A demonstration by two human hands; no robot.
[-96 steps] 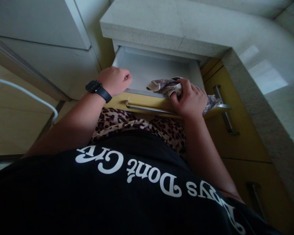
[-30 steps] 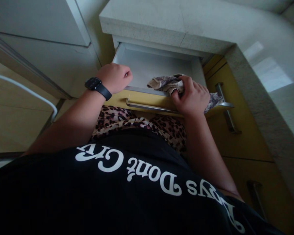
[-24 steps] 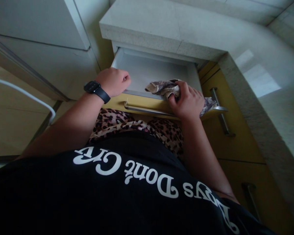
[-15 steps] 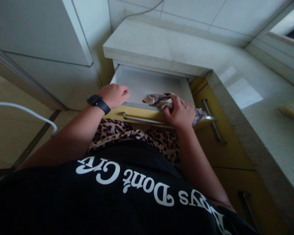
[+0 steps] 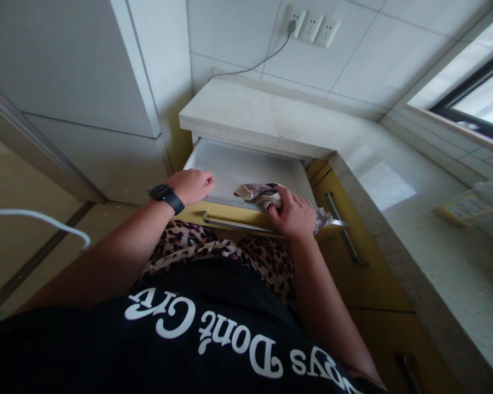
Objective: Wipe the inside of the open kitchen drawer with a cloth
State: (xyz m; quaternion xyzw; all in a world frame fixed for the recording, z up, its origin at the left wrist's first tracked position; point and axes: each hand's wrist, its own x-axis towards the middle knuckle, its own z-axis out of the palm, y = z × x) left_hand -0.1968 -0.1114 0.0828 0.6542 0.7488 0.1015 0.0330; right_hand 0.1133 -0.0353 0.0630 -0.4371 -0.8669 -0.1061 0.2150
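Observation:
A pulled-out drawer [image 5: 246, 167] with a yellow front and a long metal handle [image 5: 240, 224] lies before me under the countertop. My right hand [image 5: 293, 214] is closed round a crumpled, patterned cloth [image 5: 252, 192] at the drawer's front right edge; the cloth sticks out on both sides of the fist. At the drawer's front left corner is my left hand [image 5: 193, 186], its fingers curled in. Whether those fingers grip the drawer's edge or anything small cannot be made out. A black watch sits on the left wrist.
The stone countertop [image 5: 246, 112] turns toward me along the right, above yellow cabinets with metal handles [image 5: 345, 230]. A yellow-and-white packet [image 5: 466, 208] lies on it. A cable runs up to the wall sockets [image 5: 310, 27]. Pale cabinet doors [image 5: 78, 65] stand at left.
The view has tilted up, so the wall sockets and more of the window now show. Both hands keep nearly the same places at the drawer, the right one still holding the cloth.

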